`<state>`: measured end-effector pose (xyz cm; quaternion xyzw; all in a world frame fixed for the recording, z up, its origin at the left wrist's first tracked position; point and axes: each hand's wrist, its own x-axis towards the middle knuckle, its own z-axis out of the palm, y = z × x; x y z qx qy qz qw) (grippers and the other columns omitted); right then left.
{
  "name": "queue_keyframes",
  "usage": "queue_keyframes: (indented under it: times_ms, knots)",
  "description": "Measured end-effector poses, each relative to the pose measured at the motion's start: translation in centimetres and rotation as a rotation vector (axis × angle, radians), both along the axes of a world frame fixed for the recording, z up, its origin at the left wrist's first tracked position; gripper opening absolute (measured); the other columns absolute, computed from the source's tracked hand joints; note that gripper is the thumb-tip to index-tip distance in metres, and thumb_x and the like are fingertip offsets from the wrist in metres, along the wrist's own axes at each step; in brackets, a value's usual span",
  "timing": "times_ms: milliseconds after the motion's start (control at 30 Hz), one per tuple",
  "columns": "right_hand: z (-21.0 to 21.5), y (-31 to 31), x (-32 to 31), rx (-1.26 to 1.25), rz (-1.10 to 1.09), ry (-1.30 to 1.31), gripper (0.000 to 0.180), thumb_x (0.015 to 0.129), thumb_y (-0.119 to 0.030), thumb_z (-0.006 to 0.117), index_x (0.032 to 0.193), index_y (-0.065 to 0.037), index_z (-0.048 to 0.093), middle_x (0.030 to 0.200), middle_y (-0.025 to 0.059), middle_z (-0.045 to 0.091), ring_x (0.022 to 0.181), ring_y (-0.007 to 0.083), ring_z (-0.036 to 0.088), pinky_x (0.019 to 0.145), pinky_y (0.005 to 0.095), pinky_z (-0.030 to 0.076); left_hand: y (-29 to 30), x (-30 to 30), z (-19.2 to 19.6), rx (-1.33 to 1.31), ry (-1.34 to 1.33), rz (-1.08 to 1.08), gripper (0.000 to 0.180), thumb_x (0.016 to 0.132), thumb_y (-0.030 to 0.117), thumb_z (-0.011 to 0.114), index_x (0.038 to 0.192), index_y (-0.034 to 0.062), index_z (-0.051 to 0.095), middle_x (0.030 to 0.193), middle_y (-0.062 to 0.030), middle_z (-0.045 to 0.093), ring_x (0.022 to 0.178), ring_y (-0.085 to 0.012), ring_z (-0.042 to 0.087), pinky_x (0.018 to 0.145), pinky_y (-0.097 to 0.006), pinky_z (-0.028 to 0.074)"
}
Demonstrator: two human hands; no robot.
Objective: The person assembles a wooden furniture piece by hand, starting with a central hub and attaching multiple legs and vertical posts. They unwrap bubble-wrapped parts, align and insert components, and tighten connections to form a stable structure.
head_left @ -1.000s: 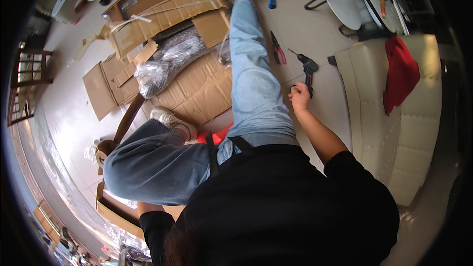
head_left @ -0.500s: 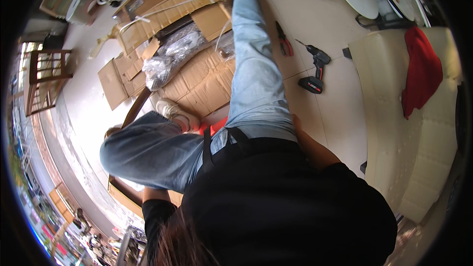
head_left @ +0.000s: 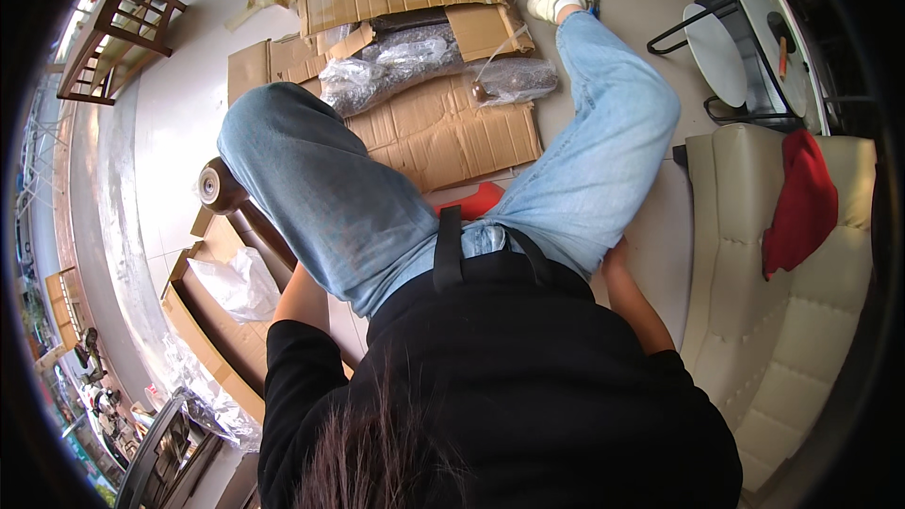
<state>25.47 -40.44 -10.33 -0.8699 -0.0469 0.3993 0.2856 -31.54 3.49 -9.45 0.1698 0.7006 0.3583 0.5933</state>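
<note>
My left forearm (head_left: 302, 303) reaches down beside my left thigh, and the hand itself is hidden behind the leg. Close to it lies a dark brown turned wooden piece (head_left: 219, 187), its round end showing past my left knee. On the other side, my right hand (head_left: 615, 260) is at the edge of my right thigh, its fingers tucked out of sight. What either hand holds, if anything, does not show. Between my thighs a red object (head_left: 471, 200) is partly visible.
Flattened cardboard (head_left: 452, 137) lies ahead, with bubble-wrapped parts (head_left: 396, 61) on it. An open carton (head_left: 203, 325) with white plastic (head_left: 236, 283) stands left. To the right are a cream padded sofa (head_left: 735, 320), a red cloth (head_left: 801, 203) and a white-topped table (head_left: 716, 52).
The view has turned, and the cardboard sits further right in it. My right leg is now bent outward. The drill and pliers are no longer visible; the wooden piece's round end shows more.
</note>
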Motion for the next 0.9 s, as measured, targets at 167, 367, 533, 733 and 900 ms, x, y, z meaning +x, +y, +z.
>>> queue_keyframes:
  times_ms: [167, 367, 533, 733, 900]
  knots:
    - [5.9, 6.5, 3.4, 0.029, -0.021, 0.095, 0.016, 0.091, -0.009, 0.055, 0.102, 0.000, 0.063, 0.084, 0.0091, 0.063, 0.080, 0.0177, 0.061, 0.070, 0.0306, 0.048, 0.0, -0.9, -1.2, -0.018, -0.085, 0.131, 0.042, 0.084, 0.017, 0.072, 0.123, 0.0062, 0.061, 0.114, -0.0106, 0.066, 0.107, -0.0228, 0.062, 0.091, -0.034, 0.050]
    - [9.5, 14.4, 4.8, 0.111, -0.018, 0.157, 0.024, 0.091, -0.011, 0.058, 0.112, 0.000, 0.060, 0.094, 0.0102, 0.065, 0.087, 0.0178, 0.063, 0.076, 0.0299, 0.049, -1.2, -4.2, -2.6, -0.009, -0.150, 0.228, 0.040, 0.086, 0.017, 0.071, 0.123, 0.0061, 0.062, 0.114, -0.0103, 0.067, 0.106, -0.0218, 0.062, 0.090, -0.033, 0.050]
    - [10.3, 22.3, 4.2, 0.260, -0.096, 0.065, 0.033, 0.091, -0.013, 0.060, 0.121, -0.001, 0.058, 0.103, 0.0111, 0.067, 0.093, 0.0179, 0.064, 0.080, 0.0292, 0.051, -1.2, -9.4, 2.5, 0.127, -0.225, 0.279, 0.038, 0.087, 0.017, 0.071, 0.122, 0.0060, 0.062, 0.113, -0.0101, 0.067, 0.105, -0.0209, 0.063, 0.089, -0.033, 0.050]
    - [7.3, 40.1, 0.4, 0.427, 0.909, -0.331, 0.044, 0.085, -0.013, 0.062, 0.128, -0.005, 0.055, 0.112, 0.0148, 0.068, 0.097, 0.0266, 0.067, 0.086, 0.0363, 0.052, 2.7, -9.4, 29.6, 0.916, 0.577, -0.209, 0.031, 0.099, 0.020, 0.058, 0.125, 0.0037, 0.062, 0.098, -0.0034, 0.067, 0.084, -0.0078, 0.057, 0.075, -0.023, 0.047]
    - [3.0, 50.9, -6.3, 0.202, 1.698, -0.815, 0.027, 0.087, -0.024, 0.060, 0.107, -0.007, 0.065, 0.122, 0.0097, 0.062, 0.123, 0.0282, 0.052, 0.100, 0.0444, 0.043, 6.1, 2.5, 39.6, 1.100, 0.555, -0.521, 0.029, 0.100, 0.009, 0.054, 0.126, -0.0016, 0.059, 0.101, -0.0072, 0.066, 0.091, -0.0113, 0.060, 0.078, -0.025, 0.047]
